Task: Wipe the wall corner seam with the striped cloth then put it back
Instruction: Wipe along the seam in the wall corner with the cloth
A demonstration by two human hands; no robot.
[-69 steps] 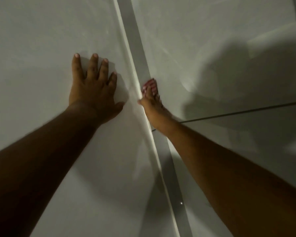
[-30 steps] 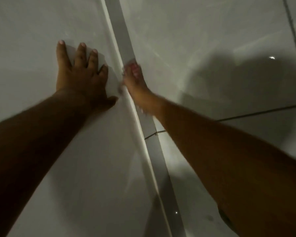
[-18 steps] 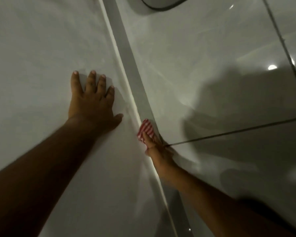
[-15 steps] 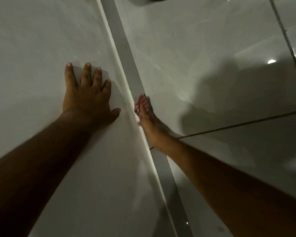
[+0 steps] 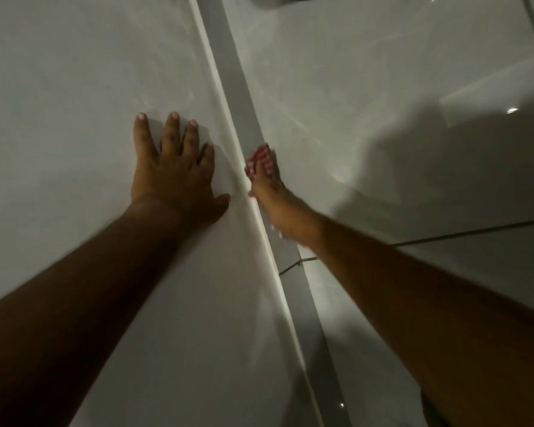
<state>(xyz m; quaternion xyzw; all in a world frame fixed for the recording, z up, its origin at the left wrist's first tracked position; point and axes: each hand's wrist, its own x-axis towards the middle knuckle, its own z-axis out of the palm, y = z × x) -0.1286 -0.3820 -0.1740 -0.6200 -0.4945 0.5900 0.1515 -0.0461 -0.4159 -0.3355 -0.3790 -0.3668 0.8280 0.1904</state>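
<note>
Left hand: left hand (image 5: 173,174) flat, fingers spread, on glossy pale wall tile (image 5: 74,118).
Right hand: right hand (image 5: 267,186) presses red-and-white striped cloth (image 5: 259,160) against grey corner seam (image 5: 244,97).
Room: dim, tiled.

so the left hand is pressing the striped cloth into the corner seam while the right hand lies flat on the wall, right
Hands swapped. In the head view the right hand presses the striped cloth into the corner seam, while the left hand lies flat on the wall.

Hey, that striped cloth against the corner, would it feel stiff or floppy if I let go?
Probably floppy: the striped cloth bunches under the right hand. Likely light, being small. It would probably slide down the glossy wall.
</note>
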